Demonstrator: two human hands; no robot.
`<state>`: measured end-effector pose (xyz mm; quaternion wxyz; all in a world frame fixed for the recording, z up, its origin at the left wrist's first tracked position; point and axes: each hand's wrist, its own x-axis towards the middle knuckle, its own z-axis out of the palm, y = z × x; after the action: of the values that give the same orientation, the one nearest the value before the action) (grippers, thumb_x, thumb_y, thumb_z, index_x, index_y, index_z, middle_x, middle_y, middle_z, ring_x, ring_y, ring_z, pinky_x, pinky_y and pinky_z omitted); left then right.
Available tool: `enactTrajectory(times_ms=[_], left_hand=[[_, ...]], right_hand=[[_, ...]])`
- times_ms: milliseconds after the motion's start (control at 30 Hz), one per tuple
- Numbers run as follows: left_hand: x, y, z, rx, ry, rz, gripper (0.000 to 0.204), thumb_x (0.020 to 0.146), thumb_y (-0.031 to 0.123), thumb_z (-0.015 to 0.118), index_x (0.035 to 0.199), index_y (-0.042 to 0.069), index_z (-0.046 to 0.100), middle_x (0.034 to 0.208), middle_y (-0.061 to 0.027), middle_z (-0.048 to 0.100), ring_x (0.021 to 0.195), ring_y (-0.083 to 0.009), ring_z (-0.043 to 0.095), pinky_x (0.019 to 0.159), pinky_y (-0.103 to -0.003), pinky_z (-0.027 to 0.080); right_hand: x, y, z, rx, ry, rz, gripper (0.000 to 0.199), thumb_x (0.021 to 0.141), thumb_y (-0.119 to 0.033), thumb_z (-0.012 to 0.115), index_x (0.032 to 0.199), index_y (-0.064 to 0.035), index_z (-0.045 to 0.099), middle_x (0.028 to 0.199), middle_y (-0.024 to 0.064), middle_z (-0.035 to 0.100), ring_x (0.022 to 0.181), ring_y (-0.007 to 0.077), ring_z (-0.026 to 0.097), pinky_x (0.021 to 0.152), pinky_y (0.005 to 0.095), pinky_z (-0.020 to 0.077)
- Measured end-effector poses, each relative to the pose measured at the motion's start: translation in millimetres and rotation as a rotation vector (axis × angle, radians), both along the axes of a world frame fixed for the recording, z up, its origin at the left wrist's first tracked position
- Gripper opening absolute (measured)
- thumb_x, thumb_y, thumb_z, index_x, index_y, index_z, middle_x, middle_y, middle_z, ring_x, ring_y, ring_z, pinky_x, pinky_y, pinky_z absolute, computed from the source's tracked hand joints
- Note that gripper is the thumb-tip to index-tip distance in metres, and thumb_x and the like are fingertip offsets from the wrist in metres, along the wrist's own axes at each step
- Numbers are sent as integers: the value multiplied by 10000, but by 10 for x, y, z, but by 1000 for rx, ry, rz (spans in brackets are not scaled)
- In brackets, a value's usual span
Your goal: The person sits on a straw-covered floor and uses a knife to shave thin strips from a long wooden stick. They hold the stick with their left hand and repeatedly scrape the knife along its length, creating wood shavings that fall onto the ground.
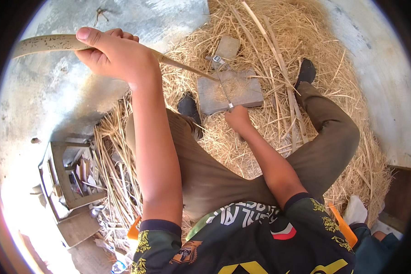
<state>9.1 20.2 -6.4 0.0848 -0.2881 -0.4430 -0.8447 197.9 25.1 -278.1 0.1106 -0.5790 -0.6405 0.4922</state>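
- Grey wall [68,86] curving around the left and top, with a second pale stretch on the right
- Straw-coloured shavings [182,57] spread thickly over the floor, around the block and between the feet
- Open-fronted wooden box [58,169] at the left, scraps inside it, a pile of thin slats [118,157] just beside it
- Loose long slats [278,59] lying over the shavings close by the block's right side, crowding that edge
- Long strip [45,42] held aloft at the left, slanting down rightward until its thin end reaches over the block
- Wooden block [206,98] between the feet, fine shavings scattered on top
- Left hand [116,52], fingers closed around the long strip
- Right hand [238,119], fingers wrapped around the handle of a knife
- Knife [225,92], its narrow blade crossing above the block at the strip's end; contact hard to tell
- Squarish stone [227,47] beyond the block
- Small metal piece [218,61] between stone and block
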Motion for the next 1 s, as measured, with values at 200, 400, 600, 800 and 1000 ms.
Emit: enactTrajectory(times_ms=[200, 400, 600, 800, 1000], left_hand=[[61, 18, 11, 33, 32, -35, 456, 1051, 540, 440, 953, 108, 333, 608, -1, 360, 496, -85, 309, 435, -254, 258], [100, -22, 51, 69, -20, -159, 472, 1052, 549, 424, 864, 127, 329, 646, 0, 381, 477, -79, 296, 414, -242, 235], [14, -78, 16, 81, -125, -169, 513, 1001, 618, 493, 861, 150, 338, 635, 25, 378, 474, -63, 331, 389, -227, 252], [90, -24, 60, 45, -130, -96, 480, 1029, 578, 470, 856, 154, 327, 647, 28, 366, 488, -52, 290, 412, -218, 211], [212, 50, 101, 36, -137, -79, 460, 1040, 546, 475, 855, 152, 327, 635, 30, 356, 481, -47, 259, 406, -230, 185]], right_hand=[[-365, -19, 896, 224, 192, 93, 250, 830, -171, 648, 793, 76, 672, 679, 275, 642, 666, 426, 665, 636, 467, 519], [-310, -40, 682, 123, 249, 12, 273, 833, -200, 656, 764, 64, 671, 696, 265, 660, 668, 424, 675, 638, 466, 521], [-365, -63, 811, 212, 165, 75, 241, 837, -175, 656, 802, 64, 665, 752, 276, 679, 717, 416, 702, 675, 482, 554], [-384, -185, 802, 221, 244, 50, 251, 831, -163, 653, 841, 83, 696, 787, 299, 684, 707, 408, 704, 675, 475, 563], [-3, -12, 17, 46, 58, -17, 270, 813, -186, 671, 786, 82, 695, 798, 302, 681, 733, 427, 699, 682, 477, 550]])
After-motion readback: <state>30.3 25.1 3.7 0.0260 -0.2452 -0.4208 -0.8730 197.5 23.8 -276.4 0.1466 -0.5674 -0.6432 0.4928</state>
